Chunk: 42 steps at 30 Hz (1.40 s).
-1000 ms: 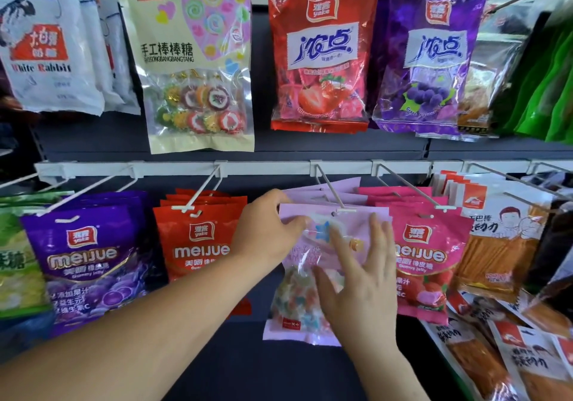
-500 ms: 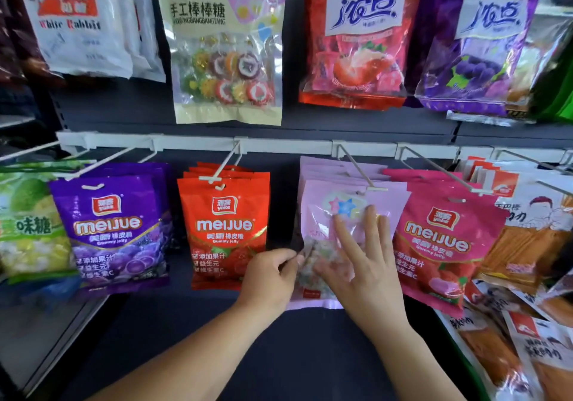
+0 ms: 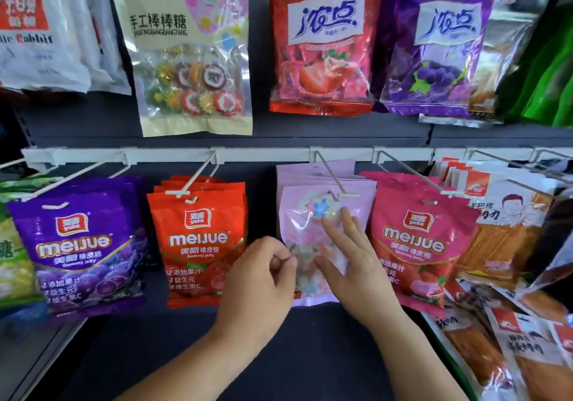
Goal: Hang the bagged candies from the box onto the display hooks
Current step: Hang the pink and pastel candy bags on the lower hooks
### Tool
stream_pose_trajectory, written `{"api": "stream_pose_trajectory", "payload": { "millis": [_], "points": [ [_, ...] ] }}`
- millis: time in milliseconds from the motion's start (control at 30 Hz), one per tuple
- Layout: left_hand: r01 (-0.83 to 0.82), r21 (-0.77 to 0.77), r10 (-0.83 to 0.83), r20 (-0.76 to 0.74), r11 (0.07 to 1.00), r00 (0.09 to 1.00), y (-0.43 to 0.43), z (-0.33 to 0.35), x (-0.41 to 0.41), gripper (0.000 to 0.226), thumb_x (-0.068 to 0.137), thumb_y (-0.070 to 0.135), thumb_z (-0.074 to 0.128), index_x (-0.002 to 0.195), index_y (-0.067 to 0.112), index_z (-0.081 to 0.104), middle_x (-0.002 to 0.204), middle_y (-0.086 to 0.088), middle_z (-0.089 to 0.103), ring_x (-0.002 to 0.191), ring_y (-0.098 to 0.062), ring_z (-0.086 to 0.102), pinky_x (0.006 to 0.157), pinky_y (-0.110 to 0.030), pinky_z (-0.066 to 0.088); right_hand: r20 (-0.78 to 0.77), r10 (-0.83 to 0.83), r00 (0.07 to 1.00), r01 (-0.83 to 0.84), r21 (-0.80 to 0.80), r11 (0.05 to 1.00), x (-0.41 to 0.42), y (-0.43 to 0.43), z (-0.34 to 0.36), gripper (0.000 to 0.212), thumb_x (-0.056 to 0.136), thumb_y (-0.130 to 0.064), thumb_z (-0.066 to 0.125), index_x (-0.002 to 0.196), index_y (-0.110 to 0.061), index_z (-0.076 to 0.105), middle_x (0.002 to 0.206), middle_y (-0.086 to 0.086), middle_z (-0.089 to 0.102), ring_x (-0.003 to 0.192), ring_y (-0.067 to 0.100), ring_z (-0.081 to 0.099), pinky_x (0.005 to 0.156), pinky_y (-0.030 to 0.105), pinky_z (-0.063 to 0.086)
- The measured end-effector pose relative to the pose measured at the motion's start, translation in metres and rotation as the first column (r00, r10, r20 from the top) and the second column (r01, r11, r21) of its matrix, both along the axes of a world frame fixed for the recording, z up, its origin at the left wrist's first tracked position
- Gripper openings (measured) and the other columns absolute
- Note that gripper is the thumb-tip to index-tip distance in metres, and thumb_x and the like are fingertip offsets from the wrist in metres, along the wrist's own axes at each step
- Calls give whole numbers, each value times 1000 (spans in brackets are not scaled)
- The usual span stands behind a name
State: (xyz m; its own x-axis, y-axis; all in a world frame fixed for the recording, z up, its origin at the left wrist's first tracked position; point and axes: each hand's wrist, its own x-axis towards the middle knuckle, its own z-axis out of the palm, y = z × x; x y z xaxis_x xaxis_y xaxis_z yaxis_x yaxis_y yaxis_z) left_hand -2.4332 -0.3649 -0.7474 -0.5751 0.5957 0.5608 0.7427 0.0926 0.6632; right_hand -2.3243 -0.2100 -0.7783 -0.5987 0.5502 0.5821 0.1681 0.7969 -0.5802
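**Status: pink bag on hook, levelling in progress**

I read the scene from the rail downward. The rail carries a row of wire hooks. Red Meijue bags hang left of centre and magenta Meijue bags right of centre. Between them, the pink candy bag hangs at the front of its stack on the centre hook; I judge the hanging step for this bag complete. The supply box is out of view, so I cannot assess the remaining stock. The right hand lies flat on the bag face, fingers straight and spread. The left hand sits at the bag's lower left edge, fingers curled; I cannot tell whether they pinch the film. Left for this bag: release both hands
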Motion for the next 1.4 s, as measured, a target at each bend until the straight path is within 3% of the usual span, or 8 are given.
{"api": "stream_pose_trajectory", "payload": {
  "millis": [100,233,400,567,800,1000,1267,1400],
  "points": [
    [238,-129,-250,-87,963,964,18,9,31,27,90,25,63,116,35,59,108,20,61,101,-3,60,86,-23,51,-186,-276,943,281,0,960,20,-2,13,46,93,-18,69,136,-36,63,142,-10,59,132,16,54,94,33,52],
    [196,-271,-262,-237,942,935,58,4,36,31,89,36,59,119,29,56,118,12,56,113,-18,55,94,-38,50,-299,-593,748,645,112,756,54,12,14,46,91,-23,71,137,-19,64,138,15,59,127,37,48,97,52,50],
    [-122,-223,27,-388,967,921,63,-16,21,51,84,41,65,134,28,60,128,6,54,108,-25,57,86,-41,55,-33,-461,887,454,-117,883,80,32,-1,66,95,-50,61,156,-42,36,170,-5,19,159,18,8,127,44,18],
    [-42,-218,-25,-295,975,955,56,-31,3,62,86,37,72,144,26,54,135,4,43,120,-22,49,99,-31,48,18,-383,924,376,-232,897,82,34,3,67,93,-59,57,154,-53,30,172,-10,7,159,17,0,127,44,11],
    [171,-222,-203,-132,960,970,34,-30,6,56,93,34,67,146,27,49,144,21,37,126,24,29,98,5,22,-168,-542,823,538,-75,840,84,25,7,45,86,-42,76,128,-27,70,131,8,54,125,35,50,96,48,50],
    [15,-76,-19,-56,997,998,-40,-23,-26,35,93,45,61,124,30,64,114,21,59,107,-3,59,92,-30,53,-168,-344,924,359,63,931,34,-45,29,33,91,-48,62,112,-25,75,103,-7,62,101,22,62,76,35,51],
    [-133,-135,112,-151,982,982,-94,-27,-92,58,86,47,46,136,22,58,141,11,48,126,-12,50,108,-35,45,-1,190,982,-187,187,964,-78,-121,15,44,97,-53,52,129,-27,69,139,-11,60,139,11,46,116,34,41],
    [-13,-119,5,-62,993,998,-116,-35,-112,49,93,37,60,140,31,53,142,22,51,131,3,49,109,-27,44,-13,86,996,-79,276,958,-109,-135,7,42,99,-49,53,124,-21,73,138,0,63,137,29,47,113,46,42]
  ]
}}
